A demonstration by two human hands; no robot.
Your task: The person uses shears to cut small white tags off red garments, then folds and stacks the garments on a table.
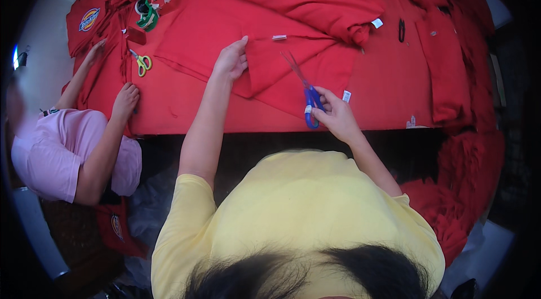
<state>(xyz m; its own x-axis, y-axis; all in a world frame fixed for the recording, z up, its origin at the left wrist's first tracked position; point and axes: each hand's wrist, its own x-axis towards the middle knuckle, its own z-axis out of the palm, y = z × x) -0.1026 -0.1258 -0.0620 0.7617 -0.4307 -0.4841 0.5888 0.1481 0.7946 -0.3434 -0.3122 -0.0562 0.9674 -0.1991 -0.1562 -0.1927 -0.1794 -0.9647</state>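
- Right grip: closed on one pair of blue scissors, near side.
- Left grip: half curled by red cloth, middle; can't tell if holding.
- One pair of yellow scissors, desk's left.

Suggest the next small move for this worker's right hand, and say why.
Perhaps the right hand should ease the blue-handled scissors toward the small white tag: the blades point roughly its way, their tips appear short of it, and the left hand is at the red cloth's edge.
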